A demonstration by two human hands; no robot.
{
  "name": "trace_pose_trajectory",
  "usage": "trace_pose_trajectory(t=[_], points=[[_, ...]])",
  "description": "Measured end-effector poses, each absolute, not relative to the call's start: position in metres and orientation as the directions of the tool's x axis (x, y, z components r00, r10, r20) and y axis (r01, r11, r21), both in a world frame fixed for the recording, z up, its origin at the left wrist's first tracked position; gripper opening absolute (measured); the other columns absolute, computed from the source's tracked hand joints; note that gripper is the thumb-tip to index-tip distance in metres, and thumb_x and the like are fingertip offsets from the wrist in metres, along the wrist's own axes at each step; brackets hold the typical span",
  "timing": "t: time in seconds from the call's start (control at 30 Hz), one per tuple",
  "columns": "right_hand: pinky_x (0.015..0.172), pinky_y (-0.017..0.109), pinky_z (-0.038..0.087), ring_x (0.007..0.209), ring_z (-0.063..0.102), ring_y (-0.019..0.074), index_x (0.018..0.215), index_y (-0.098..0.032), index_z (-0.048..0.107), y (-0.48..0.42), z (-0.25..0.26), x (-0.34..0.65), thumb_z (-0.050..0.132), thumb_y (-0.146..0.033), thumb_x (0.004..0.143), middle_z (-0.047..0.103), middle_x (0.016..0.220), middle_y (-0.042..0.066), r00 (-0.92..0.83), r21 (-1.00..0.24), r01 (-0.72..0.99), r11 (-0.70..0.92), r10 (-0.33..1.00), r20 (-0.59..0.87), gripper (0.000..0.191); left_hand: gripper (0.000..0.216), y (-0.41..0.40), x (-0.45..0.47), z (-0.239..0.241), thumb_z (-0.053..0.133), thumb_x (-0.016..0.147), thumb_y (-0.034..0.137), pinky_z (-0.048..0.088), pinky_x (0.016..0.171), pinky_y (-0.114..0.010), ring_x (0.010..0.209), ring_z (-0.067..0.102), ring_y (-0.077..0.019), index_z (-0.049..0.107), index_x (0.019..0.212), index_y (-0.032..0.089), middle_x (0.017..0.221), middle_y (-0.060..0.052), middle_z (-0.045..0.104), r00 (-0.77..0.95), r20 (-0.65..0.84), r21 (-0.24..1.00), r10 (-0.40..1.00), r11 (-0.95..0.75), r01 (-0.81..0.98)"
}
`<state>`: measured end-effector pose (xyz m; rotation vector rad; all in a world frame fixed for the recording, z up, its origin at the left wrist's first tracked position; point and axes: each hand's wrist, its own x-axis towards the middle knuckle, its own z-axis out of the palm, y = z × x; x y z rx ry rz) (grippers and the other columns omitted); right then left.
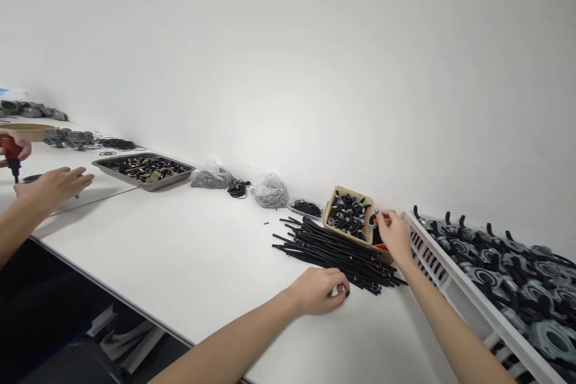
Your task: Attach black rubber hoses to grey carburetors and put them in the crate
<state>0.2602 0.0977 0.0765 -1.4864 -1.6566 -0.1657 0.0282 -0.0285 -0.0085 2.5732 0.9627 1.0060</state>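
My left hand (321, 291) is low over the white table, just in front of a pile of black rubber tubes (337, 252). Its fingers are curled and the thumb meets them in a loop; anything at the fingertips is too small to make out. My right hand (396, 235) is at the right side of a tan bin (326, 216), pinching a small black part with a metallic ring (372, 220). Similar black-and-silver parts (348, 214) fill the bin. Something orange (381, 246) shows behind and below the right hand, mostly hidden.
A white slatted crate (443, 279) of grey metal fittings (490, 276) stands at the right. Along the wall are a dish of black rings (306, 208), clear bags (270, 192) and a metal tray (144, 186). At left, a co-worker's hands (54, 186) handle a red-handled driver (11, 150).
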Motion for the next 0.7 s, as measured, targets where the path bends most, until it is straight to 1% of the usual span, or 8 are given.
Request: trace_pose_trajectory(t=[0.07, 0.13, 0.2, 0.3, 0.37, 0.43, 0.6, 0.7], points=[[0.069, 0.035, 0.048, 0.069, 0.064, 0.0234, 0.085, -0.016, 0.063, 0.081, 0.079, 0.25, 0.049, -0.044, 0.086, 0.069, 0.073, 0.009, 0.264, -0.64, 0.682, 0.355, 0.696, 0.668, 0.031, 0.015, -0.027, 0.027, -0.008, 0.051, 0.083, 0.019, 0.041, 0.062, -0.019, 0.067, 0.059, -0.0084, 0.06, 0.095, 0.025, 0.09, 0.004, 0.068, 0.532, 0.538, 0.421, 0.654, -0.755, 0.503], [0.059, 0.031, 0.049, 0.058, 0.06, 0.0197, 0.082, -0.018, 0.06, 0.061, 0.076, 0.236, 0.053, -0.05, 0.083, 0.064, 0.067, 0.005, 0.315, -0.757, 0.488, 0.434, 0.721, 0.617, 0.033, 0.015, -0.026, 0.026, -0.006, 0.05, 0.086, 0.021, 0.042, 0.063, -0.019, 0.067, 0.059, -0.009, 0.059, 0.097, 0.025, 0.088, 0.004, 0.067, 0.483, 0.551, 0.456, 0.68, -0.73, 0.508], [0.052, 0.029, 0.048, 0.052, 0.057, 0.0172, 0.08, -0.019, 0.057, 0.038, 0.064, 0.22, 0.058, -0.054, 0.08, 0.06, 0.06, 0.001, 0.261, -0.807, 0.351, 0.475, 0.778, 0.571, 0.035, 0.015, -0.026, 0.024, -0.003, 0.05, 0.088, 0.026, 0.042, 0.063, -0.02, 0.067, 0.059, -0.0097, 0.056, 0.102, 0.024, 0.084, 0.004, 0.066, 0.398, 0.554, 0.522, 0.731, -0.677, 0.519], [0.049, 0.027, 0.048, 0.048, 0.055, 0.0156, 0.079, -0.02, 0.055, 0.009, 0.035, 0.196, 0.061, -0.055, 0.079, 0.059, 0.057, -0.001, 0.084, -0.834, 0.247, 0.493, 0.846, 0.526, 0.036, 0.021, -0.026, 0.021, 0.002, 0.054, 0.088, 0.034, 0.043, 0.063, -0.022, 0.065, 0.058, -0.0106, 0.053, 0.105, 0.023, 0.081, 0.004, 0.064, 0.273, 0.526, 0.607, 0.805, -0.581, 0.542], [0.048, 0.026, 0.047, 0.047, 0.055, 0.0148, 0.079, -0.02, 0.054, -0.005, 0.016, 0.184, 0.059, -0.052, 0.082, 0.057, 0.056, -0.002, 0.007, -0.829, 0.244, 0.503, 0.854, 0.52, 0.032, 0.02, -0.026, 0.019, 0.004, 0.056, 0.087, 0.034, 0.043, 0.064, -0.023, 0.065, 0.058, -0.011, 0.053, 0.104, 0.023, 0.08, 0.004, 0.063, 0.235, 0.501, 0.628, 0.833, -0.536, 0.565], [0.048, 0.025, 0.046, 0.049, 0.054, 0.0144, 0.079, -0.021, 0.052, -0.014, 0.003, 0.177, 0.055, -0.045, 0.086, 0.054, 0.056, -0.003, -0.031, -0.789, 0.294, 0.539, 0.831, 0.555, 0.025, 0.015, -0.025, 0.018, 0.005, 0.055, 0.089, 0.033, 0.043, 0.065, -0.023, 0.067, 0.058, -0.0113, 0.055, 0.1, 0.023, 0.08, 0.004, 0.062, 0.23, 0.486, 0.625, 0.843, -0.519, 0.583], [0.057, 0.025, 0.049, 0.058, 0.058, 0.0151, 0.081, -0.023, 0.051, -0.023, -0.001, 0.18, 0.05, -0.032, 0.089, 0.06, 0.068, 0.0, -0.133, -0.627, 0.446, 0.639, 0.74, 0.66, 0.013, 0.015, -0.024, 0.018, 0.002, 0.05, 0.093, 0.034, 0.046, 0.068, -0.023, 0.071, 0.057, -0.0114, 0.057, 0.096, 0.021, 0.092, 0.0, 0.061, 0.313, 0.532, 0.556, 0.787, -0.603, 0.571], [0.054, 0.024, 0.047, 0.056, 0.056, 0.0141, 0.078, -0.023, 0.049, -0.022, 0.0, 0.186, 0.05, -0.034, 0.09, 0.057, 0.064, -0.001, -0.151, -0.633, 0.455, 0.626, 0.755, 0.638, 0.016, 0.016, -0.024, 0.019, 0.0, 0.046, 0.096, 0.032, 0.046, 0.068, -0.023, 0.072, 0.057, -0.0117, 0.057, 0.098, 0.021, 0.094, -0.001, 0.059, 0.379, 0.539, 0.506, 0.753, -0.648, 0.569]])
